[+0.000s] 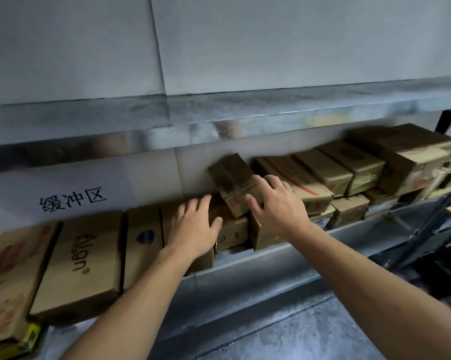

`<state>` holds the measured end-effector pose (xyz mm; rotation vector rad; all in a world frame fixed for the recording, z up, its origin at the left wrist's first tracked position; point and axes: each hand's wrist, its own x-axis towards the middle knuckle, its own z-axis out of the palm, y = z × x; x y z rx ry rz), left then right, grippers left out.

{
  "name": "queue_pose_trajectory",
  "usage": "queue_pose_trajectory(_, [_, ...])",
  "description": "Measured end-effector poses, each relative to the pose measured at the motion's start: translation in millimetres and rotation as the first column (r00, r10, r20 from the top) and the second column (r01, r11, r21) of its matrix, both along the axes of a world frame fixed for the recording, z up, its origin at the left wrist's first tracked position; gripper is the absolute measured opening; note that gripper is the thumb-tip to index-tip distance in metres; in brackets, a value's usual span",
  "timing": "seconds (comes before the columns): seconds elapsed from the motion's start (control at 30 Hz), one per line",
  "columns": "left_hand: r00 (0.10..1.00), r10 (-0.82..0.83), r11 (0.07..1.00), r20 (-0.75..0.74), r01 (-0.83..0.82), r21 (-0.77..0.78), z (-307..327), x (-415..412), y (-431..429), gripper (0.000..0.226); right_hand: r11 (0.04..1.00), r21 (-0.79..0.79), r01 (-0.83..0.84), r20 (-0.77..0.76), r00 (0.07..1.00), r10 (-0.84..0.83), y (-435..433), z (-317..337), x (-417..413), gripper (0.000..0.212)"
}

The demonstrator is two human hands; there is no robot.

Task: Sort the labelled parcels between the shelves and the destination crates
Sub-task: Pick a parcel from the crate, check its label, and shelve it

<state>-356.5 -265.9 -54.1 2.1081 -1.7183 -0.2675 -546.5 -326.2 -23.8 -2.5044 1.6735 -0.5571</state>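
A row of brown cardboard parcels fills the metal shelf (247,258). One small parcel (232,178) lies tilted on top of the row, near the middle. My right hand (276,206) rests against its right side, thumb at its front and fingers spread and fairly straight. My left hand (193,224) lies flat with spread fingers on the parcel (232,229) just below and left of the tilted one. A flat parcel printed "align" (81,258) lies further left. Labels are too blurred to read.
Stacked parcels (349,167) continue to the right in two layers. A shelf above (219,107) overhangs the row. Black characters (72,200) are printed on the white back panel. A dark wire cart or rack (432,245) stands at the lower right. Grey floor lies below.
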Motion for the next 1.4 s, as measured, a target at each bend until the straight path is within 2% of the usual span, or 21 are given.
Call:
queue_pose_trajectory(0.13, [0.996, -0.078, 0.997, -0.038, 0.079, 0.009, -13, 1, -33, 0.063, 0.998, 0.039, 0.052, 0.008, 0.999, -0.052, -27, -9, 15, 0.057])
queue_pose_trajectory(0.3, [0.98, -0.142, 0.988, -0.143, 0.148, 0.036, -25, -1, -63, 0.067, 0.982, 0.178, 0.065, 0.046, 0.996, -0.075, -52, -18, 22, 0.053])
queue_pose_trajectory(0.4, [0.946, -0.142, 0.988, -0.293, 0.155, 0.021, -32, -1, -72, 0.067, 0.966, 0.258, 0.019, 0.242, 0.967, -0.083, -65, -21, 22, 0.046])
queue_pose_trajectory(0.53, [0.884, -0.154, 0.986, -0.442, 0.108, -0.128, -39, -4, -67, 0.056, 0.957, 0.289, -0.038, 0.485, 0.868, -0.112, -73, -24, 24, 0.038])
queue_pose_trajectory(0.6, [0.816, -0.152, 0.975, -0.557, 0.031, -0.22, -36, -11, -61, 0.045, 0.944, 0.327, -0.048, 0.576, 0.802, -0.158, -70, -22, 23, 0.037])
queue_pose_trajectory(0.67, [0.646, -0.186, 0.946, -0.74, -0.086, -0.312, -29, -17, -54, 0.038, 0.934, 0.353, -0.057, 0.646, 0.737, -0.199, -64, -22, 21, 0.04])
queue_pose_trajectory(0.73, [0.471, -0.235, 0.909, -0.85, -0.204, -0.364, -24, -24, -48, 0.039, 0.94, 0.335, -0.064, 0.688, 0.698, -0.198, -58, -27, 19, 0.035])
queue_pose_trajectory(0.77, [0.437, -0.243, 0.895, -0.866, -0.242, -0.374, -21, -28, -44, 0.04, 0.943, 0.325, -0.076, 0.705, 0.684, -0.188, -54, -29, 17, 0.031])
queue_pose_trajectory(0.83, [0.487, -0.202, 0.874, -0.85, -0.303, -0.381, -16, -37, -37, 0.045, 0.941, 0.311, -0.132, 0.772, 0.613, -0.169, -44, -33, 13, 0.029])
queue_pose_trajectory(0.9, [0.555, -0.089, 0.849, -0.827, -0.391, -0.355, -15, -43, -30, 0.044, 0.923, 0.313, -0.225, 0.854, 0.491, -0.17, -33, -34, 6, 0.025])
queue_pose_trajectory(0.93, [0.556, -0.04, 0.841, -0.831, -0.43, -0.328, -15, -45, -26, 0.043, 0.905, 0.318, -0.281, 0.885, 0.43, -0.178, -27, -33, 2, 0.024])
queue_pose_trajectory(1.0, [0.463, -0.024, 0.86, -0.886, -0.442, -0.255, -15, -48, -16, 0.058, 0.87, 0.325, -0.37, 0.914, 0.36, -0.189, -17, -35, -6, 0.025])
queue_pose_trajectory(1.07, [0.319, -0.07, 0.902, -0.945, -0.384, -0.196, -16, -53, -6, 0.064, 0.839, 0.34, -0.424, 0.908, 0.382, -0.175, -10, -38, -12, 0.029])
queue_pose_trajectory(1.17, [0.165, -0.143, 0.904, -0.976, -0.379, -0.196, -16, -63, 10, 0.049, 0.77, 0.406, -0.492, 0.848, 0.517, -0.117, 0, -33, -21, 0.034])
queue_pose_trajectory(1.23, [0.2, -0.127, 0.87, -0.972, -0.447, -0.206, -18, -69, 21, 0.052, 0.766, 0.417, -0.489, 0.801, 0.596, -0.055, 5, -28, -28, 0.032])
queue_pose_trajectory(1.3, [0.328, -0.067, 0.843, -0.942, -0.487, -0.229, -20, -76, 31, 0.062, 0.743, 0.381, -0.55, 0.816, 0.578, 0.01, 15, -19, -33, 0.029])
queue_pose_trajectory(1.37, [0.453, -0.021, 0.845, -0.891, -0.469, -0.258, -20, -85, 41, 0.069, 0.72, 0.35, -0.599, 0.834, 0.55, 0.052, 25, -18, -34, 0.043])
queue_pose_trajectory(1.4, [0.479, -0.028, 0.844, -0.877, -0.46, -0.278, -19, -90, 46, 0.068, 0.729, 0.342, -0.593, 0.843, 0.536, 0.041, 28, -21, -34, 0.054])
